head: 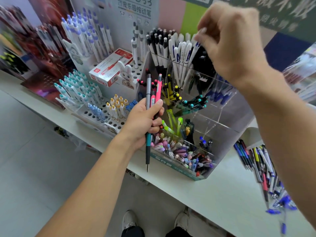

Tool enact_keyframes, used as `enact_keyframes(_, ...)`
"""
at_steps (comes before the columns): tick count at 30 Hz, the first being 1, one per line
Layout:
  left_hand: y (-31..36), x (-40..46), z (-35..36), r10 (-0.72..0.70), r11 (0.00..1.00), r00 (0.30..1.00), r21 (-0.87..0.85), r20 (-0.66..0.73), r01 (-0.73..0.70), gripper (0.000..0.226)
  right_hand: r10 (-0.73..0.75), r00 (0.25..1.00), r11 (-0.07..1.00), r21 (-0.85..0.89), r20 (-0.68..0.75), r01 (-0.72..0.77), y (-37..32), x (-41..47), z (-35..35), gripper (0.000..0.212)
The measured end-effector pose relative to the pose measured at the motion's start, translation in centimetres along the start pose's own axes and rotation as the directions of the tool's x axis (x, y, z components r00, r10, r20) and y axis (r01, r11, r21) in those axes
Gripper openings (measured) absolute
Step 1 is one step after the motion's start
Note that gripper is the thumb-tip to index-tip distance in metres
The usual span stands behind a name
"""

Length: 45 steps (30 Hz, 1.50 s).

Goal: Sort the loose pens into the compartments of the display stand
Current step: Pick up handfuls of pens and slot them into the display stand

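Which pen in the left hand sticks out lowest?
The grey and teal pen; its tip hangs well below the left hand, unlike the pink pen.

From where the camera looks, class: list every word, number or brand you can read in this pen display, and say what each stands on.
"833": tall white display card behind the pens; the first character is cut off.
"乐园按动笔": same card, under the number; the characters before it are blurred.
"deli": red end of the white and red pen box; its smaller print is too small.
Green wall sign: large characters, too blurred.
Teal strip on the clear acrylic stand: unreadable.
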<state>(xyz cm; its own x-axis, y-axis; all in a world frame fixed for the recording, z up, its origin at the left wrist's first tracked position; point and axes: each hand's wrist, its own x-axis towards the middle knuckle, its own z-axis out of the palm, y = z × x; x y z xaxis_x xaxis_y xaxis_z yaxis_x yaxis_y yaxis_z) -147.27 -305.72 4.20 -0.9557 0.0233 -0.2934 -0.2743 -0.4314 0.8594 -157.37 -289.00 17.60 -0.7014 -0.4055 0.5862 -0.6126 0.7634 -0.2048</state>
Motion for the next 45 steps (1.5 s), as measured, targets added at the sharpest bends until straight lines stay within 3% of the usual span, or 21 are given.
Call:
enact_keyframes(6,0.1,-0.3,0.1,0.005,1.000,0.999,-0.012,0.051,-0.005,0.008,0.106,0.993,0.994,-0.043,0.052,-0.104,1.5,0.9,2.3,0.021)
enact_keyframes(10,0.2,-0.7,0.1,0.026,0.999,0.997,0.031,0.076,-0.028,0.008,0.100,0.993,0.962,-0.260,0.065,-0.080,0.5,0.7,2.2,0.034)
enact_keyframes(12,0.2,-1.0,0.2,0.046,0.997,0.996,0.065,0.071,-0.050,0.010,0.132,0.991,0.977,-0.169,0.007,-0.129,-0.6,-0.6,0.9,0.037)
enact_keyframes(14,0.2,-1.3,0.6,0.061,0.993,0.994,0.092,0.091,-0.070,0.009,0.196,0.979,0.978,0.056,0.061,-0.200,-1.8,-2.9,-0.2,0.037)
enact_keyframes(17,-0.2,-1.7,1.4,0.037,0.991,0.983,0.118,0.181,-0.059,0.016,0.311,0.868,0.897,0.182,0.388,-0.402,-2.4,-6.8,0.8,0.034)
enact_keyframes(20,-1.2,-2.1,1.8,-0.052,0.988,0.968,0.153,0.245,0.015,0.026,0.363,0.717,0.550,0.485,0.595,-0.680,-1.4,-9.3,2.2,0.015)
enact_keyframes(22,-2.0,-2.4,1.8,-0.096,0.984,0.964,0.167,0.249,0.055,0.030,0.328,0.621,0.366,0.511,0.712,-0.778,-0.8,-10.1,2.5,0.012)
enact_keyframes(25,-2.7,-2.8,1.5,-0.095,0.984,0.962,0.168,0.256,0.052,0.028,0.284,0.514,0.308,0.430,0.810,-0.849,-0.8,-10.5,2.7,0.017)
enact_keyframes(29,-2.6,-3.0,0.7,-0.055,0.981,0.954,0.193,0.293,-0.003,0.016,0.219,0.460,0.321,0.382,0.860,-0.867,-1.4,-9.2,3.1,0.009)
enact_keyframes(33,-1.5,-3.0,-1.4,-0.047,0.992,0.980,0.128,0.195,0.022,0.029,0.236,0.522,0.287,0.454,0.820,-0.843,-1.8,-7.6,2.7,0.003)
enact_keyframes(36,-0.6,-3.2,-4.0,-0.070,0.987,0.991,0.153,0.115,0.052,0.033,0.350,0.693,0.360,0.593,0.630,-0.720,-1.3,-6.0,1.5,0.002)
enact_keyframes(38,-0.2,-3.1,-5.2,-0.059,0.980,0.997,0.194,0.039,0.050,0.040,0.420,0.818,0.500,0.652,0.393,-0.570,-1.5,-4.4,0.8,0.004)
enact_keyframes(41,0.5,-2.8,-5.7,-0.079,0.991,0.997,0.105,-0.006,0.079,0.052,0.299,0.950,0.821,0.483,0.091,-0.305,-2.6,-1.7,1.8,0.011)
enact_keyframes(43,0.9,-2.6,-5.5,-0.100,0.995,0.995,0.011,0.024,0.100,0.057,0.182,0.982,0.943,0.274,0.045,-0.187,-3.3,-0.1,4.1,0.014)
enact_keyframes(45,1.0,-2.4,-5.3,-0.085,0.995,0.996,-0.043,0.032,0.086,0.051,0.141,0.983,0.978,0.138,0.120,-0.157,-3.7,1.1,6.5,0.013)
